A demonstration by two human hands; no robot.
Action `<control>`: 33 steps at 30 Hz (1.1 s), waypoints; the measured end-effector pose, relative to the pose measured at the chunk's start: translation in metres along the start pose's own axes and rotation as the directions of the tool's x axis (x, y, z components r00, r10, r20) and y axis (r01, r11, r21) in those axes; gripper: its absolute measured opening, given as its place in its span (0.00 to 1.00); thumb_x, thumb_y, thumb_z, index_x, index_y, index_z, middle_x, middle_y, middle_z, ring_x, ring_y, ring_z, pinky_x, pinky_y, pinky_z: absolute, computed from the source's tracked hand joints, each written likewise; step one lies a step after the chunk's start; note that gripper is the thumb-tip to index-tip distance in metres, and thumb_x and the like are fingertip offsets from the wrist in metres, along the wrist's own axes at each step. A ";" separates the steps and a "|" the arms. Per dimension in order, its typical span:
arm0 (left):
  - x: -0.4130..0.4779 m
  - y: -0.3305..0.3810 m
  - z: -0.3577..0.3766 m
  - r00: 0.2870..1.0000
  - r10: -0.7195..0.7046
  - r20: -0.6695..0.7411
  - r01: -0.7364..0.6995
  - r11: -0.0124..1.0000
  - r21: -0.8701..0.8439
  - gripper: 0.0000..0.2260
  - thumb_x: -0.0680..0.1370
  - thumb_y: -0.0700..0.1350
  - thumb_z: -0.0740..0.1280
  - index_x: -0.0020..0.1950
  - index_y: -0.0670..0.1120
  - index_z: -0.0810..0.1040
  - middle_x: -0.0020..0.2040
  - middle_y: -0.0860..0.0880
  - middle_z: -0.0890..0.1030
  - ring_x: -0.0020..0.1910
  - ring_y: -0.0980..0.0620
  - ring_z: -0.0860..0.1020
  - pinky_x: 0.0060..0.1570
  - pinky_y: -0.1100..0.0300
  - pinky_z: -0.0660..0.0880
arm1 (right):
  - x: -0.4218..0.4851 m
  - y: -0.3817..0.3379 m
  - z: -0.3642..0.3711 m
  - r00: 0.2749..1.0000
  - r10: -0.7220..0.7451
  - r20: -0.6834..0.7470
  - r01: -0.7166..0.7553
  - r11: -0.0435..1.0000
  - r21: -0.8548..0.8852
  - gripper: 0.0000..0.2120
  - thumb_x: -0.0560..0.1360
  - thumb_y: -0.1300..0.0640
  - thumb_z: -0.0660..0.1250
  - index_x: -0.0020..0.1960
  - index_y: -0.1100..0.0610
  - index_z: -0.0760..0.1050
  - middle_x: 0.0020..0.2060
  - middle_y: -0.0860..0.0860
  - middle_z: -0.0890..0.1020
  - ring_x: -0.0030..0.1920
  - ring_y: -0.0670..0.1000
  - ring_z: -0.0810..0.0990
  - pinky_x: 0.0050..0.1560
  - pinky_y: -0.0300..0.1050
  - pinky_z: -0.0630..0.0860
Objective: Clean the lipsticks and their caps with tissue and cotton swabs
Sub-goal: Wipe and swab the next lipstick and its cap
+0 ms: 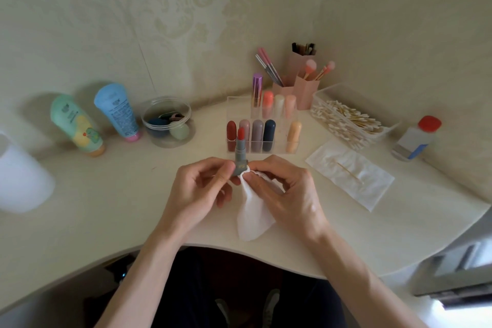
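Now, left hand [198, 189]: my fingers pinch the lipstick [241, 154] base, tube upright, red tip bared.
Right hand [286, 192]: my fingers pinch tissue [253, 218] against the tube's base.
Lipstick: above the desk [106, 208], just before the rack [266, 145].
Swab [348, 170]: lies on a sheet [372, 189] to my right.
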State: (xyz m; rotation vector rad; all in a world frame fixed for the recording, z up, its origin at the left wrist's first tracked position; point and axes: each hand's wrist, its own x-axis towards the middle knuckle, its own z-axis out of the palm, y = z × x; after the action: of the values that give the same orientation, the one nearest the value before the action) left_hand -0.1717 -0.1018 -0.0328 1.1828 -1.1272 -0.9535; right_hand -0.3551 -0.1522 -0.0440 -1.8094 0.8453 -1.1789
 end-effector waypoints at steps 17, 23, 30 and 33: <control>-0.004 0.003 0.001 0.995 0.094 -0.023 -0.092 0.994 0.066 0.10 0.75 0.40 0.75 0.55 0.45 0.84 0.49 0.49 0.88 0.46 0.48 0.86 0.47 0.62 0.80 | 0.002 0.001 0.001 0.999 0.033 0.007 -0.033 0.998 0.062 0.07 0.79 0.57 0.74 0.55 0.59 0.87 0.44 0.51 0.87 0.45 0.56 0.85 0.50 0.58 0.80; -0.002 0.005 0.002 1.000 0.027 0.005 -0.027 0.998 0.052 0.10 0.81 0.49 0.67 0.45 0.50 0.87 0.34 0.49 0.81 0.32 0.52 0.76 0.36 0.64 0.72 | 0.000 0.000 0.002 1.000 -0.008 -0.015 0.009 1.000 0.014 0.08 0.78 0.56 0.74 0.55 0.58 0.87 0.43 0.48 0.86 0.44 0.52 0.85 0.48 0.51 0.80; -0.002 0.002 0.003 0.995 0.095 -0.025 -0.092 0.991 0.094 0.09 0.77 0.41 0.73 0.57 0.46 0.84 0.46 0.52 0.87 0.41 0.53 0.84 0.45 0.66 0.77 | 0.002 0.001 0.001 0.999 0.049 0.023 -0.051 0.993 0.106 0.06 0.79 0.60 0.74 0.55 0.59 0.87 0.46 0.51 0.88 0.47 0.54 0.87 0.50 0.49 0.81; -0.001 0.005 0.005 1.000 -0.015 -0.006 0.016 1.000 0.017 0.08 0.80 0.49 0.68 0.53 0.48 0.86 0.37 0.49 0.83 0.32 0.51 0.78 0.36 0.63 0.74 | 0.002 0.000 0.000 1.000 0.011 0.002 -0.012 0.997 0.073 0.06 0.79 0.61 0.75 0.55 0.59 0.87 0.44 0.51 0.87 0.45 0.54 0.86 0.48 0.49 0.81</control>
State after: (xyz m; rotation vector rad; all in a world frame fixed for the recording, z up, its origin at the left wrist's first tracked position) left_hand -0.1766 -0.1007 -0.0275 1.2086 -1.1249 -0.9536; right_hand -0.3548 -0.1539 -0.0433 -1.7435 0.8003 -1.1863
